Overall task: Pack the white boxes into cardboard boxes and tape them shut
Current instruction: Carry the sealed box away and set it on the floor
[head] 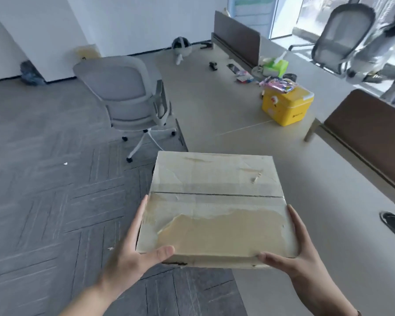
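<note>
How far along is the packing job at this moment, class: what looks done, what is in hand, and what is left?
Done: the cardboard box has its flaps closed, with a tape strip visible along the centre seam. In hand: the left hand and right hand grip its near corners, holding it at the desk edge. Left: unclear; no white boxes, tape roll or other cartons are in view.

From my station the room was bright with daylight pouring through the windows (283, 17) at the upper right, which were blown out to a pale glare. Shadows were soft and faint on the desk (226, 106). The whole frame was slightly smeared, and the wide lens bent straight lines near the edges.
</note>
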Tool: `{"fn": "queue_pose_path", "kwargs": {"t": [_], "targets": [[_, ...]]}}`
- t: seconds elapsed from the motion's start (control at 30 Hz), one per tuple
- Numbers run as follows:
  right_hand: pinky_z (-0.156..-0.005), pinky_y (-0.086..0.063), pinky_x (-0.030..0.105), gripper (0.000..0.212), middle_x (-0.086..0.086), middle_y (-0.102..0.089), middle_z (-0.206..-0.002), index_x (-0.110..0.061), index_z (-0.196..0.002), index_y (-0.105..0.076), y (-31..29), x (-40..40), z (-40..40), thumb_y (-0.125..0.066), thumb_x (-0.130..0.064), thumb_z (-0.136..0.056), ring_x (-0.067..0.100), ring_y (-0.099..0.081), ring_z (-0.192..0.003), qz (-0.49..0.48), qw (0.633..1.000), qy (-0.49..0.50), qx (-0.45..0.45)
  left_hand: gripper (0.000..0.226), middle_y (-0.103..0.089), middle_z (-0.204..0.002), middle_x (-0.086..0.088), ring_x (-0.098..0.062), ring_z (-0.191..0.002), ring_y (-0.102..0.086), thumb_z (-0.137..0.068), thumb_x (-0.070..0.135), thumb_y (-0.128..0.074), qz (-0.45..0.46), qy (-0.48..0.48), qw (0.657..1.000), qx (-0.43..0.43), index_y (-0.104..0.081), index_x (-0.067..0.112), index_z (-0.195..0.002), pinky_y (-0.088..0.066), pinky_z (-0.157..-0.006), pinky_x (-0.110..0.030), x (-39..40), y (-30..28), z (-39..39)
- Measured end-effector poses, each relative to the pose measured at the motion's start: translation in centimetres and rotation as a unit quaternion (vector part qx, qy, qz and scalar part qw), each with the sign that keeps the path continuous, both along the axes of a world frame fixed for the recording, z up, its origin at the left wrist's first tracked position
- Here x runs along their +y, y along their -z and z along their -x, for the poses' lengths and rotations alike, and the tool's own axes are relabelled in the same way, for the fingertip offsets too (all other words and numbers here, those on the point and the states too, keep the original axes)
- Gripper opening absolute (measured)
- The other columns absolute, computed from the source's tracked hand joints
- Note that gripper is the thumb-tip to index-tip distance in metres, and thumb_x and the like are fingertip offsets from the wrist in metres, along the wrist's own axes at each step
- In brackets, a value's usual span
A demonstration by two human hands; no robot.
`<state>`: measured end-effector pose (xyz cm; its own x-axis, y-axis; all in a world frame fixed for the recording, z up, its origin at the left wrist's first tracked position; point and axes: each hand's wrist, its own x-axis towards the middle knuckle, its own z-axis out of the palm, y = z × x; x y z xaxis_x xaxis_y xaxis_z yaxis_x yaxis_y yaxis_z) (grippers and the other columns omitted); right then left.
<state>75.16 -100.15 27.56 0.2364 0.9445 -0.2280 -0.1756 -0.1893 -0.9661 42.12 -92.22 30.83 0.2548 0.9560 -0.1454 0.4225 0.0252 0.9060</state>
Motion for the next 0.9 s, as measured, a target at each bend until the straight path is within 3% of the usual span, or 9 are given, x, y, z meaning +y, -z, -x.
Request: {"fn": "queue_pose_path", "kwargs": {"t": [0.1,0.23,0.37,0.5,0.57,0.7,0.8,0.9], "targets": [[-0.099,-0.054,0.045,0.125,-0.027,-0.063,-0.128,-0.059,-0.138,-0.045,-1.1,2.4,3.5,-0.102,-0.01,-0.038,0.009,-0.066,-0.116,-0.002,0.999,-0.033,-0.005,0.116,-0.015,-0.151,0.051,0.024,-0.14,-0.013,-0.057,0.065,-0.084,-0.008,-0.026,0.999,-0.027,-0.013,0.065,-0.149,-0.019,-0.114,-0.029,-0.4,-0.2,3.9],[-0.096,-0.052,0.037,0.125,-0.024,-0.062,-0.133,-0.056,-0.141,-0.046,-2.0,5.1,9.3,-0.101,-0.006,-0.041,0.008,-0.065,-0.118,-0.012,0.998,-0.061,-0.011,0.118,-0.016,-0.147,0.054,0.027,-0.138,-0.013,-0.056,0.063,-0.084,-0.005,-0.064,0.996,-0.056,-0.015,0.059,-0.152,-0.018,-0.113,-0.024,0.3,-0.3,9.9],[-0.096,-0.053,0.042,0.128,-0.017,-0.065,-0.132,-0.053,-0.141,-0.048,-2.7,7.7,15.6,-0.103,-0.008,-0.035,0.017,-0.065,-0.12,-0.008,0.995,-0.1,-0.006,0.118,-0.012,-0.148,0.054,0.028,-0.138,-0.01,-0.058,0.066,-0.083,-0.017,-0.087,0.994,-0.056,-0.012,0.059,-0.152,-0.017,-0.113,-0.023,0.7,-0.3,16.9],[-0.087,-0.058,0.031,0.126,-0.017,-0.065,-0.132,-0.053,-0.14,-0.049,-3.2,10.8,22.6,-0.103,-0.007,-0.036,0.016,-0.066,-0.118,-0.011,0.989,-0.146,-0.008,0.115,-0.014,-0.141,0.061,0.031,-0.134,-0.012,-0.06,0.064,-0.083,-0.031,-0.124,0.99,-0.061,-0.014,0.056,-0.152,-0.024,-0.104,-0.01,1.1,-0.6,23.9],[-0.08,-0.059,0.025,0.125,-0.018,-0.065,-0.13,-0.051,-0.142,-0.048,-3.6,12.3,26.3,-0.101,-0.001,-0.04,0.013,-0.066,-0.117,-0.011,0.985,-0.169,-0.008,0.115,-0.014,-0.142,0.059,0.03,-0.135,-0.012,-0.061,0.063,-0.083,-0.038,-0.143,0.987,-0.057,-0.015,0.054,-0.153,-0.023,-0.105,-0.012,1.3,-0.6,27.4],[-0.077,-0.06,0.027,0.117,-0.012,-0.068,-0.127,-0.049,-0.142,-0.048,-4.1,15.9,33.3,-0.091,0.008,-0.049,0.017,-0.069,-0.112,-0.007,0.977,-0.213,-0.006,0.118,-0.013,-0.146,0.056,0.033,-0.132,-0.012,-0.054,0.07,-0.081,-0.025,-0.194,0.979,-0.062,-0.013,0.061,-0.151,-0.027,-0.106,-0.017,2.1,-0.4,33.9],[-0.075,-0.06,0.026,0.117,-0.008,-0.068,-0.128,-0.046,-0.143,-0.046,-4.2,18.9,37.7,-0.089,0.012,-0.052,0.016,-0.07,-0.11,0.004,0.971,-0.24,0.0,0.119,-0.011,-0.15,0.053,0.03,-0.136,-0.009,-0.054,0.073,-0.082,-0.011,-0.217,0.974,-0.062,-0.012,0.064,-0.15,-0.014,-0.117,-0.029,3.2,-0.3,38.0],[-0.076,-0.059,0.024,0.118,-0.009,-0.069,-0.125,-0.045,-0.143,-0.047,-3.8,22.5,41.6,-0.09,0.009,-0.048,0.017,-0.07,-0.109,0.01,0.965,-0.262,-0.006,0.12,-0.01,-0.147,0.055,0.033,-0.133,-0.007,-0.052,0.075,-0.082,0.008,-0.243,0.968,-0.063,-0.011,0.067,-0.148,-0.013,-0.117,-0.031,5.1,-0.1,41.5]]}}
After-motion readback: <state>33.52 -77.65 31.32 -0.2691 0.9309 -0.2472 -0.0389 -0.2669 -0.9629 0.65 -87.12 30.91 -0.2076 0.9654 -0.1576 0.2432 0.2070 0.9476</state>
